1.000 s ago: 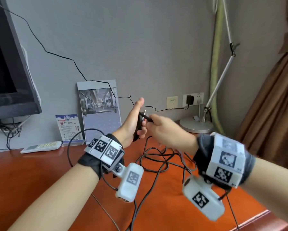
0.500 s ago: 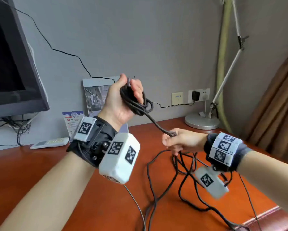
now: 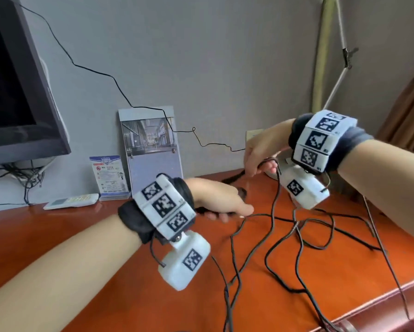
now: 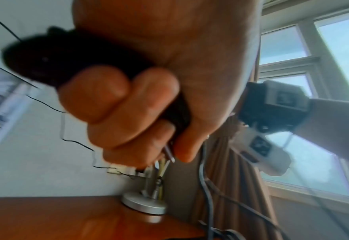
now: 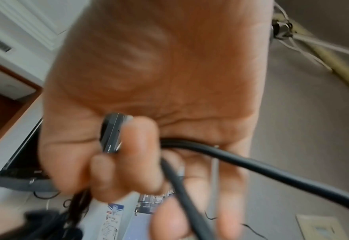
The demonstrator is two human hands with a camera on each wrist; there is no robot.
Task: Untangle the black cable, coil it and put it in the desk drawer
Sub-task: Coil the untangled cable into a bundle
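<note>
The black cable lies in loose, crossing loops on the orange-red desk. My left hand is low over the desk, its fingers curled round a bunched part of the cable, with metal plug prongs poking out below. Up and to the right, my right hand grips a strand that stretches back to the left hand. In the right wrist view its fingers wrap the black cable. The drawer is out of sight.
A dark monitor stands at the left, with a white remote, a leaflet card and a picture stand along the wall. A lamp arm and brown curtain are at the right. The desk's front edge runs lower right.
My left hand has dropped from up by the wall to just over the desk, still holding the bunched cable. My right hand has risen up and right, pulling a strand with it.
</note>
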